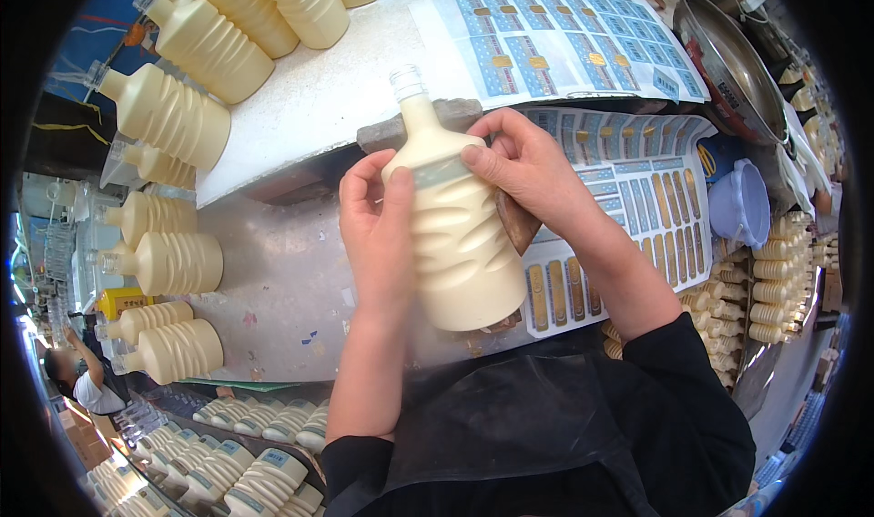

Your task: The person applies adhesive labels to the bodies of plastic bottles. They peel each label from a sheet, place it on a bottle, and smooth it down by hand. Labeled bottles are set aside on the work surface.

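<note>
A cream ribbed bottle (469,258) with a clear threaded neck lies in front of me, its neck pointing away. Around its upper body runs a pale, greenish strip (442,180), which looks like a label. My left hand (375,212) closes on the bottle's left shoulder, thumb against the strip's left end. On the other side my right hand (528,167) has its thumb on the shoulder by the strip's right end, fingers curled behind. The bottle's neck end lies over a grey block (378,136); a brown piece (517,223) shows beside its body.
More cream bottles (177,116) stand or lie along the left and far left. Label sheets (546,44) in blue and gold lie on the white board ahead, with another sheet (669,235) to the right. Beyond are a metal pan (728,62), a lilac bucket (739,203) and stacked bottles (774,280).
</note>
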### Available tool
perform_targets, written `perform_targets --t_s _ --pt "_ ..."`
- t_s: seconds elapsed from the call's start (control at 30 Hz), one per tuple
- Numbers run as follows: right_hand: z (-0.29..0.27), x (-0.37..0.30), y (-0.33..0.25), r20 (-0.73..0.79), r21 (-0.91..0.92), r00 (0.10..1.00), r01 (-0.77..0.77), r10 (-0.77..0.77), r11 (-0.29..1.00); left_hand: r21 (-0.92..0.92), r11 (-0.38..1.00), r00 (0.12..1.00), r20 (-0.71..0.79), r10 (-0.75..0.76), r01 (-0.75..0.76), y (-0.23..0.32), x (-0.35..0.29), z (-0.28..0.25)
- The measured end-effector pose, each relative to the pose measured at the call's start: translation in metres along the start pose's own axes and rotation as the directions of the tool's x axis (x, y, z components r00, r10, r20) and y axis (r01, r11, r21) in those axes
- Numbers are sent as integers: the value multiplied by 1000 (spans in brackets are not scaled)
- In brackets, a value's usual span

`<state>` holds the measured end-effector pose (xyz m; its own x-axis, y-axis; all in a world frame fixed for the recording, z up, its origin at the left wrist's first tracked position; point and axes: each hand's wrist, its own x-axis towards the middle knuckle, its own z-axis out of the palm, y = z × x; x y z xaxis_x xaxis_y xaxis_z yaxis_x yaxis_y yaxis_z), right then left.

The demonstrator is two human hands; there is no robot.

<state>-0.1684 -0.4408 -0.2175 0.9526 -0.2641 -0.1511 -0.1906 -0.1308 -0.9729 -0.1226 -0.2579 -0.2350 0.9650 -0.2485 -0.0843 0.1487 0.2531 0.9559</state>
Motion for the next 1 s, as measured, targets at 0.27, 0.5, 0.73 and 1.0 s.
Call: perform_targets --t_s 0.27,0.5,0.73,1.0 --pt "3 -2 -3 -25 -11 999 -27 26 1000 -25 1000 1000 -15 6 -6 -4 1 -2" --pt "0 -5 -12 44 256 998 -44 34 966 -201 975 996 29 -88 92 1 1 -10" --pt "4 -4 -5 -17 -100 999 46 -48 994 -37 999 1000 0 22 -22 -1 -1 -1" --pt "15 -8 -29 -141 -450 988 -10 -59 893 -104 994 999 42 -35 39 7 0 -4"
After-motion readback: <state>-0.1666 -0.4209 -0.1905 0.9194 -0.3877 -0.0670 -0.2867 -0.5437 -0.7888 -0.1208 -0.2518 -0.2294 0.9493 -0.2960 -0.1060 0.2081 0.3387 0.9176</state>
